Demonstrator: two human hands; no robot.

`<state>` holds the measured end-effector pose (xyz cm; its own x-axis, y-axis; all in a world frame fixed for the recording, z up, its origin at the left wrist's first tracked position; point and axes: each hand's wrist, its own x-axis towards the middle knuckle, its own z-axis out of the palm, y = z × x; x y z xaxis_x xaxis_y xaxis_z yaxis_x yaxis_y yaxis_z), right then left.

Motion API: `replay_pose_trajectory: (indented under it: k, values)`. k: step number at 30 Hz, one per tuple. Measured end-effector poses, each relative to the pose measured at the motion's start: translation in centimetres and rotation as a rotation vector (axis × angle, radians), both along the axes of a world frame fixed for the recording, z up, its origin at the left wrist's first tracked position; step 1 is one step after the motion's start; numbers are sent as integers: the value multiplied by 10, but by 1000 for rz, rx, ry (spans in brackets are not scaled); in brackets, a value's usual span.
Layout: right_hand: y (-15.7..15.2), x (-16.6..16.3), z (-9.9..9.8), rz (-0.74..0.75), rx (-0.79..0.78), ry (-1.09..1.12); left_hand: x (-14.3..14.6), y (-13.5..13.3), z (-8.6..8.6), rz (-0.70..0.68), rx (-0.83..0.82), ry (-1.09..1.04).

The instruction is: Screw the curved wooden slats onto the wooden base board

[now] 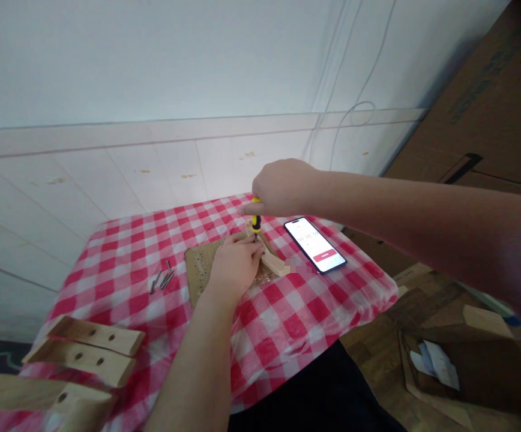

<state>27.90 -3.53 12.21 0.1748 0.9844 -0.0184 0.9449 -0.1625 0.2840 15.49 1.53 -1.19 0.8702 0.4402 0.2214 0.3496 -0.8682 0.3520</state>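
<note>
My right hand is closed around the top of a yellow and black screwdriver, which stands upright with its tip down. Below it, a pale, shaped wooden piece lies on a sheet of brown cardboard. My left hand rests over the cardboard, its fingers closed on the wooden piece right by the screwdriver's tip. The fingers hide the exact spot where the tip meets the wood or a screw. Several metal screws lie loose on the cloth to the left of the cardboard.
A red and white checked cloth covers the table. A phone with a running timer lies right of the wood. Several drilled wooden parts sit front left. An open cardboard box is on the floor; large cartons stand right.
</note>
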Motion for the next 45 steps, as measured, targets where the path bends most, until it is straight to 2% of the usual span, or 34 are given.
replay_pose_trajectory:
  k: [2, 4, 9, 12, 16, 21, 23, 27, 29, 34, 37, 39, 42, 45]
  values:
    - [3, -1, -2, -32, 60, -10, 0, 0, 0, 3, -5, 0]
    - [5, 1, -6, 2, 68, 34, 1, 1, 0, 11, -11, 3]
    - [2, 11, -7, 154, -49, 128, 0, -1, 2, 3, -4, 8]
    - [1, 9, -4, 82, -93, 52, 0, -2, 3, -8, 10, 4]
    - [2, 0, -7, -24, 60, 8, 1, -1, 2, -5, 11, 17]
    - [-5, 3, -12, 110, 5, 264, 0, 1, 0, 13, 8, 16]
    - [-9, 5, -11, 148, -24, 255, 0, 1, -1, 9, 14, 3]
    - [-10, 5, -10, -31, 22, 6, -1, 1, -1, -5, -6, -21]
    - [-9, 6, -12, -71, 81, 13, -1, 1, 0, -6, -14, -15]
    - [-14, 12, -21, 142, 76, 254, 0, 2, 0, -15, 12, -22]
    - [-18, 11, -19, 196, 32, 260, -1, 1, -1, -10, 27, -25]
    - [-18, 7, -14, 144, -5, 174, -1, 1, -1, -9, 28, -19]
    - [-15, -3, -7, 0, 26, 40, 0, 1, 0, -2, 18, -3]
    - [-11, -11, -4, -63, 37, 51, 0, 2, -1, 7, 20, 5]
